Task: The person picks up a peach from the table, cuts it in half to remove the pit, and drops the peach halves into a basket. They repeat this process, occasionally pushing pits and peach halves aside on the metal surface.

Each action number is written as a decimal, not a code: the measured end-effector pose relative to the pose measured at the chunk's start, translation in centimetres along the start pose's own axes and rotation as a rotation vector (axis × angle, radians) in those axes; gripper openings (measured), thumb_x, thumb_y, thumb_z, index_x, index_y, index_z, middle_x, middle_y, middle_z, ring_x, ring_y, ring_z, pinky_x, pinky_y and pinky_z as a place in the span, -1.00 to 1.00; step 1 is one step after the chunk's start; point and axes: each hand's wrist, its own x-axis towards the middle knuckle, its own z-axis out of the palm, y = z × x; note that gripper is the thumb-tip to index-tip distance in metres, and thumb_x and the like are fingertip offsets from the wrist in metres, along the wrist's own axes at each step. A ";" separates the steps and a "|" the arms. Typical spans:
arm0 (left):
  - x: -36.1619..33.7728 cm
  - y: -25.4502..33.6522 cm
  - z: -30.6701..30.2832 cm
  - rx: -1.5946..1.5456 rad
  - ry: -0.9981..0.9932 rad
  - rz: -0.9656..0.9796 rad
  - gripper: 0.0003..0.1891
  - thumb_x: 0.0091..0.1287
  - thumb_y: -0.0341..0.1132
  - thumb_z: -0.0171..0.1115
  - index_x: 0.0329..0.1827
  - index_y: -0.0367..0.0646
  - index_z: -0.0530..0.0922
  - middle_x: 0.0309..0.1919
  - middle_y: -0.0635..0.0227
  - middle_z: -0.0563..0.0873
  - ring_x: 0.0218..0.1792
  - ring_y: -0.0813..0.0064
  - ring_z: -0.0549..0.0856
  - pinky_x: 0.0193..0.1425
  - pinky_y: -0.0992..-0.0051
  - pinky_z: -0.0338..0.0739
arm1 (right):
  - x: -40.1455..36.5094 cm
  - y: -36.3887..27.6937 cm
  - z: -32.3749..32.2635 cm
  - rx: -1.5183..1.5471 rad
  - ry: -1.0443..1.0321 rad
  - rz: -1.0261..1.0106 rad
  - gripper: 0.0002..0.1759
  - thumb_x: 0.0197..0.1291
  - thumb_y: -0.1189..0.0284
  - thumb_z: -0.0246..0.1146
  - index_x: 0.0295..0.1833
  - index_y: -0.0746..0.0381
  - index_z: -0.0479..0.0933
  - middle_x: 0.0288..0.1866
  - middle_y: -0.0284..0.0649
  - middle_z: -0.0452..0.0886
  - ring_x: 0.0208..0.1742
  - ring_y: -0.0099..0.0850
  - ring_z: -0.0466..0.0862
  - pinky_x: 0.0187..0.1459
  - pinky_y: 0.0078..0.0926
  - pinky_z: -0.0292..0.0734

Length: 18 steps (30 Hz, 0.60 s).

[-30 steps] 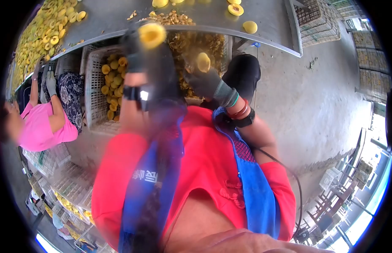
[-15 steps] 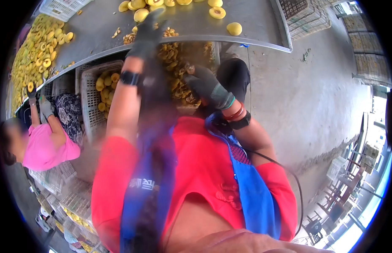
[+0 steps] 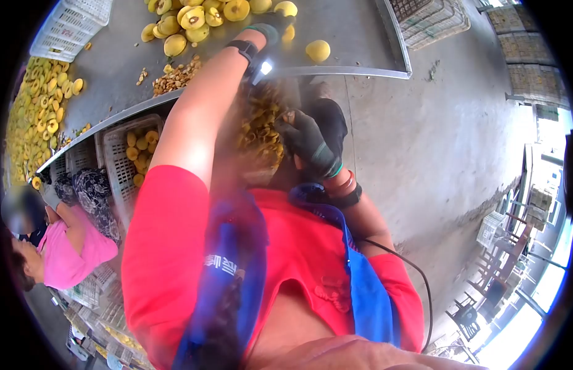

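Note:
My left hand (image 3: 271,28), in a dark glove, reaches over the metal table to the right end of a cluster of yellow peaches (image 3: 192,17), some of them cut. Its blurred fingers overlap a peach piece (image 3: 289,32). My right hand (image 3: 308,139), gloved too, is closed in front of my right knee. A small brown thing (image 3: 289,116) pokes out at its fingertips; I cannot tell what it is. Beside that hand, below the table edge, lies a heap of curled yellow peach scraps (image 3: 261,139). One peach (image 3: 318,51) sits apart near the table's right end.
Brown pits (image 3: 176,76) lie along the edge of the metal table (image 3: 123,80). A large heap of peach halves (image 3: 39,111) covers its left end, near a white crate (image 3: 70,28). Below stands a crate of peaches (image 3: 123,160). A person in pink (image 3: 76,250) works at left.
My left hand has moved right across the table, from the pits to the right end of the peach cluster. My right hand stays closed near my knee. The camera view has shifted.

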 end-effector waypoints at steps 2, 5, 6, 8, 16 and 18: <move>-2.4 -0.5 -1.3 0.027 -0.023 -0.053 -0.51 0.33 0.03 -0.03 0.17 -0.10 0.41 0.07 0.19 0.61 0.10 0.18 0.58 0.16 0.25 0.43 | 0.2 0.0 0.5 -0.028 0.001 0.014 -0.92 0.21 0.50 0.17 -0.31 0.21 0.40 -0.58 -0.49 0.36 -0.65 -0.70 0.34 -0.63 -0.67 0.25; -6.4 -1.0 -2.1 0.007 0.078 -0.002 -0.51 0.25 -0.07 0.17 0.18 -0.12 0.39 0.08 0.16 0.60 0.10 0.15 0.58 0.17 0.26 0.44 | 0.9 -0.2 1.4 -0.104 0.001 -0.012 -0.91 0.21 0.49 0.16 -0.32 0.22 0.39 -0.60 -0.46 0.37 -0.66 -0.68 0.35 -0.65 -0.64 0.25; -7.7 -1.8 -1.2 -0.083 0.144 0.050 -0.48 0.20 -0.10 0.24 0.18 -0.13 0.40 0.08 0.12 0.60 0.09 0.12 0.58 0.16 0.27 0.46 | 0.9 -0.1 1.8 -0.132 0.004 -0.022 -0.90 0.21 0.48 0.16 -0.33 0.22 0.39 -0.61 -0.45 0.37 -0.67 -0.67 0.36 -0.65 -0.63 0.26; -9.9 -2.9 -0.7 -0.213 0.229 0.166 -0.40 0.18 -0.08 0.30 0.23 -0.15 0.38 0.15 0.10 0.56 0.14 0.19 0.56 0.20 0.34 0.43 | 1.0 -0.1 2.3 -0.113 0.027 -0.097 -0.88 0.22 0.46 0.17 -0.35 0.24 0.40 -0.62 -0.42 0.38 -0.67 -0.65 0.38 -0.66 -0.61 0.27; -23.0 4.4 -5.1 -1.142 0.358 -0.037 -0.45 0.27 -0.09 0.26 0.22 -0.24 0.39 0.00 0.29 0.57 0.00 0.52 0.57 0.11 0.52 0.48 | 1.7 0.0 3.3 -0.361 0.092 -0.457 -0.81 0.12 0.43 0.23 -0.36 0.28 0.37 -0.62 -0.24 0.41 -0.57 -0.49 0.36 -0.44 -0.43 0.39; -24.9 6.6 -5.7 -1.147 0.420 0.031 -0.51 0.32 -0.15 0.21 0.22 -0.23 0.39 0.00 0.30 0.58 0.01 0.53 0.56 0.12 0.50 0.48 | 2.6 1.3 3.5 -0.286 0.059 -0.439 -0.81 0.12 0.43 0.23 -0.36 0.28 0.37 -0.61 -0.23 0.42 -0.57 -0.50 0.38 -0.44 -0.43 0.39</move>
